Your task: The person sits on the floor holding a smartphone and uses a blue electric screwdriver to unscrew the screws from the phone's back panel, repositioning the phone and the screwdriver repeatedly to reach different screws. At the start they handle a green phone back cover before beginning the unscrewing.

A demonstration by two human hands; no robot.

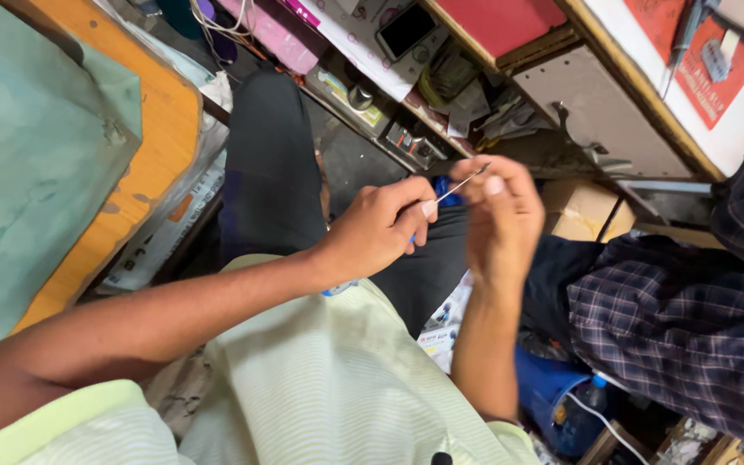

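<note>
**Thin metal tool held between two hands above the lap**

A thin metal tool is gripped between both hands. The left hand is closed around the lower end, where a blue handle part shows just beyond the knuckles; thumb and forefinger are pinched on the shaft. The right hand is closed narrowly on the upper end, the tip being pinched between fingertips held close together. The two hands are just beside each other, with the short bare length of the shaft spanning the gap. What sort of tool it is cannot be told; it is too fine.

Below the hands, a pale green striped shirt is seen, and beyond the left hand a leg in dark trousers is extended. To the right of the right hand, a dark checked sleeve belonging to another person is located, with a cardboard box just past the right hand's knuckles. Below the right forearm, a blue container with a white cable is placed.

Well apart on the left-hand side, an orange board covered by a green sheet is positioned. Beyond both hands, a cluttered shelf is arranged, on which a mobile phone is lying.
</note>
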